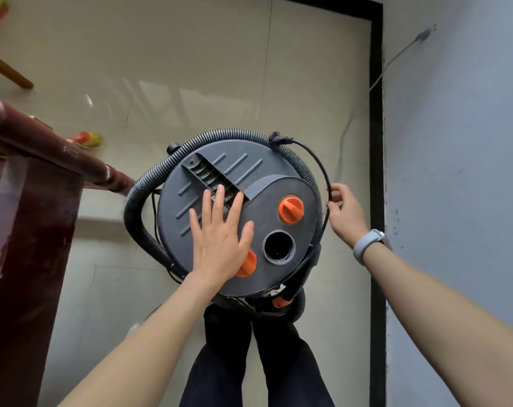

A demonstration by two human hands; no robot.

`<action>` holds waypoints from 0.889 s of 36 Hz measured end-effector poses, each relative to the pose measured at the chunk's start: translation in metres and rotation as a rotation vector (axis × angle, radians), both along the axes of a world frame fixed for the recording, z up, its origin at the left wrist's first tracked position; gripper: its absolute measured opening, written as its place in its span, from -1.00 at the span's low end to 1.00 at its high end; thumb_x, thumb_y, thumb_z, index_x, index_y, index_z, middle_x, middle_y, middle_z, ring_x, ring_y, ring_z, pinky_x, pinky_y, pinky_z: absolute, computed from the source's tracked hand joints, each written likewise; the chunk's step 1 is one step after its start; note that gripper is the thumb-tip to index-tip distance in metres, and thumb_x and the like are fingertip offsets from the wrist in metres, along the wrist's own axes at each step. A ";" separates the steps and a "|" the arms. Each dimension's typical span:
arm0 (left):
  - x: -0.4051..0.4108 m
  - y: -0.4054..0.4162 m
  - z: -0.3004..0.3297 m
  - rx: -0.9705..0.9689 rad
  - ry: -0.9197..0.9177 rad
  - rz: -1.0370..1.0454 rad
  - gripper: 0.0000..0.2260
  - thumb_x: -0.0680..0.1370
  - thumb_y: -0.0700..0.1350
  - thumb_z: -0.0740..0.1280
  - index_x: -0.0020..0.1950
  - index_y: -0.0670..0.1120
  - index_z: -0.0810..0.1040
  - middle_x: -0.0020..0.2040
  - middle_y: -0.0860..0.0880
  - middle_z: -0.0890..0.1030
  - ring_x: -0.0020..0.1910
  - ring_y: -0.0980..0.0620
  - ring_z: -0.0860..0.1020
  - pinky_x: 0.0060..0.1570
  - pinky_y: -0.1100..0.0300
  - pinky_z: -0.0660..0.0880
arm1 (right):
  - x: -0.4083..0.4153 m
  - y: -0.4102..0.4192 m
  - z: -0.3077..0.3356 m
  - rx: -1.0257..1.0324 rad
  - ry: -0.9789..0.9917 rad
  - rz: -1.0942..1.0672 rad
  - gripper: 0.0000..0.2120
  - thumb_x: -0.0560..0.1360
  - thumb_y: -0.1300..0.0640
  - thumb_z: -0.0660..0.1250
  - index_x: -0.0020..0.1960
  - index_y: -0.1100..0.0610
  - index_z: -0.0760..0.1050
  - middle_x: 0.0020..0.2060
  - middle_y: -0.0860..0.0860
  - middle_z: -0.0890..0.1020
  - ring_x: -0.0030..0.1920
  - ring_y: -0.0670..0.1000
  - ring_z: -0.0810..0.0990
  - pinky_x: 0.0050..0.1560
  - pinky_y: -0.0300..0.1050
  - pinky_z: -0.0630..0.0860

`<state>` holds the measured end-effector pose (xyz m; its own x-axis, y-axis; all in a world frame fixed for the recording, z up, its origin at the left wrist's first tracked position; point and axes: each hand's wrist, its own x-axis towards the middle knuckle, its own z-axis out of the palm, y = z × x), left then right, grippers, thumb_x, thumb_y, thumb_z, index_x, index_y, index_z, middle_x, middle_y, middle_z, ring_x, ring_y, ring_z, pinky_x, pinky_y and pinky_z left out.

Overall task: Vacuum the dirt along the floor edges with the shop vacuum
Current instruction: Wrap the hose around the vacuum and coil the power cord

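Left hand [220, 245] flat on vacuum lid [208, 183]; right hand [342, 214] pinches cord [317, 160]

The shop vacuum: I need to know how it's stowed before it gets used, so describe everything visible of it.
The round grey plastic shop vacuum stands on the pale tiled floor beside the wall, seen from above. Its lid has a ribbed handle, two orange knobs and an open round port. The black corrugated hose is wrapped around its rim. The left hand lies flat on the lid; the right hand pinches the thin black cord.
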<state>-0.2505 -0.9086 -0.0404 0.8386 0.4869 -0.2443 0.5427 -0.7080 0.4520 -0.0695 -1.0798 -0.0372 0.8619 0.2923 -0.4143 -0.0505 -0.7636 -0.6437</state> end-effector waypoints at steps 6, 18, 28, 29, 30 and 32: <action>-0.001 -0.008 -0.013 0.049 0.021 0.084 -0.46 0.56 0.15 -0.02 0.51 0.04 0.26 0.58 -0.05 0.07 0.54 -0.15 0.02 0.43 -0.26 0.08 | 0.020 -0.011 -0.034 -0.260 0.127 0.220 -0.38 0.55 0.30 0.14 0.54 -0.10 0.15 -0.33 -0.08 0.46 -0.33 -0.05 0.43 -0.25 -0.19 0.33; -0.001 -0.010 -0.016 0.126 0.050 0.116 -0.43 0.54 0.22 0.03 0.52 0.05 0.24 0.57 -0.06 0.10 0.53 -0.19 0.05 0.42 -0.24 0.13 | 0.043 -0.011 -0.061 -0.251 0.239 0.405 -0.46 0.65 0.02 0.06 0.58 0.03 -0.02 0.35 0.24 0.28 0.43 0.18 0.20 0.48 0.01 0.09; -0.017 -0.046 -0.004 0.040 0.042 0.349 -0.28 0.46 0.31 0.08 0.56 0.07 0.05 0.59 -0.10 -0.02 0.56 -0.11 -0.06 0.43 -0.28 0.02 | 0.023 0.012 -0.009 0.130 -0.262 0.645 -0.40 0.56 -0.08 0.15 0.51 0.18 0.21 0.40 0.19 0.35 0.43 0.16 0.28 0.44 0.15 0.22; -0.021 -0.054 -0.003 0.033 0.054 0.358 -0.26 0.44 0.33 0.10 0.56 0.09 0.02 0.58 -0.11 -0.02 0.55 -0.11 -0.07 0.42 -0.30 0.02 | 0.016 0.014 -0.006 0.120 -0.329 0.736 -0.37 0.53 -0.13 0.15 0.52 0.13 0.21 0.42 0.19 0.32 0.45 0.18 0.25 0.43 0.25 0.21; -0.025 -0.060 -0.004 0.028 0.069 0.359 -0.22 0.41 0.36 0.11 0.56 0.10 0.00 0.58 -0.11 -0.03 0.55 -0.12 -0.08 0.41 -0.32 0.01 | 0.009 0.017 -0.004 0.097 -0.376 0.824 -0.35 0.52 -0.18 0.15 0.52 0.07 0.19 0.45 0.18 0.28 0.47 0.19 0.20 0.43 0.33 0.14; -0.029 -0.066 -0.006 0.020 0.105 0.357 -0.12 0.34 0.42 0.14 0.56 0.11 -0.07 0.59 -0.10 -0.07 0.55 -0.11 -0.16 0.40 -0.32 -0.03 | -0.003 0.021 -0.003 0.036 -0.431 0.992 -0.32 0.48 -0.26 0.14 0.53 -0.03 0.13 0.50 0.15 0.18 0.51 0.20 0.08 0.39 0.39 0.02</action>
